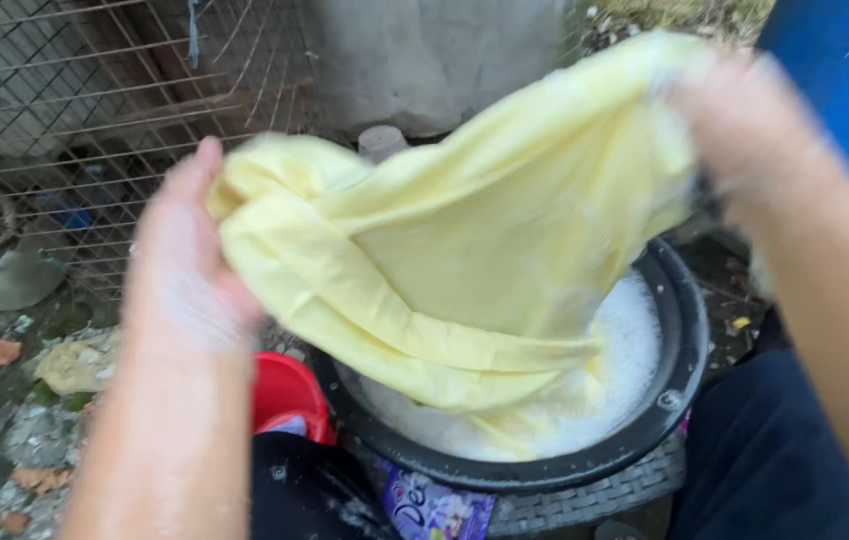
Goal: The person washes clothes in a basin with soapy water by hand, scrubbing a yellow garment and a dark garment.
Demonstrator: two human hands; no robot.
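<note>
Gripping the yellow cloth [465, 250] above the black basin [685, 340], both hands hold tight: left hand [180, 250], right hand [745, 120]. Best keep it over the suds.

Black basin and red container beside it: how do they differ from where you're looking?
The black basin is wide, in near-full view and holds white suds, with the yellow cloth hanging into it. The red container looks smaller, sits left of it, is mostly hidden, and its contents cannot be seen. Both sit low between the person's knees.

Outdoor backyard washing spot: wire fence [95, 90], dirt ground [5, 420], soapy basin [680, 360].
</note>
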